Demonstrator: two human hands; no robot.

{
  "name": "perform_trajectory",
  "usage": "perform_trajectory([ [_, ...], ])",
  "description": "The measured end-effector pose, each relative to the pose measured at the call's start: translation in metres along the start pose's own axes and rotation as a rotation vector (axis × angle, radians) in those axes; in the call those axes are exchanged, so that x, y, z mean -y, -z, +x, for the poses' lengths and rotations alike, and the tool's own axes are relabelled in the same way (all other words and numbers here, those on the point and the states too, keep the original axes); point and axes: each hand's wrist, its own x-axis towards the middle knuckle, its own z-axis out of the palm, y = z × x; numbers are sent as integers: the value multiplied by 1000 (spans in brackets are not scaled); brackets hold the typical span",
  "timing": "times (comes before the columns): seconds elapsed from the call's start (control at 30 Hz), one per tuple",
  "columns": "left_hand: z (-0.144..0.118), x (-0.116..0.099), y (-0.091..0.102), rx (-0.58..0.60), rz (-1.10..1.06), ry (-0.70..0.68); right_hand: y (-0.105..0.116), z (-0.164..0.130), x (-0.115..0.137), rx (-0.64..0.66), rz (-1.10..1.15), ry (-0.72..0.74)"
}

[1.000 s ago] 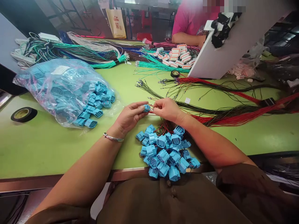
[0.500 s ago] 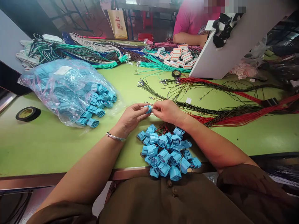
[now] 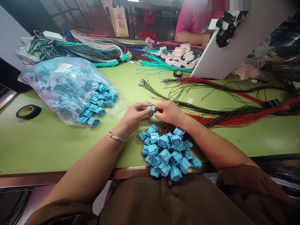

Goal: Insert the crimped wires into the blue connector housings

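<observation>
- My left hand (image 3: 132, 117) pinches a small light-blue plastic connector housing (image 3: 151, 109) in its fingers, above the middle of the green counter (image 3: 47, 143).
- My right hand (image 3: 168, 112) closes its fingers at the housing's other side; whether they grip a wire I cannot tell.
- A heap of matching blue housings (image 3: 167, 153) sits at the counter's near edge.
- A clear bag of blue housings (image 3: 67, 90) lies toward the left edge.

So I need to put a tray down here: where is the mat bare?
Bare green mat lies between the tape roll, the bag and the near edge, left of the left hand. Another patch sits right of the right hand, below the red wires. The far side is crowded with wire bundles.
</observation>
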Motion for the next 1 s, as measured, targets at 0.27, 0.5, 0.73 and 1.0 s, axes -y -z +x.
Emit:
perform_trajectory([
  [0.27,-29,-29,-18,587,234,-172,35,15,-2,5,330,-133],
  [0.5,-32,-60,12,41,795,-369,-2,16,0,338,-191,33],
  [0.73,-1,-63,87,-622,1533,-104,-5,14,-4,386,-419,139],
  [1.0,10,-47,88,-539,1670,-154,-7,13,6,436,-349,216],
])
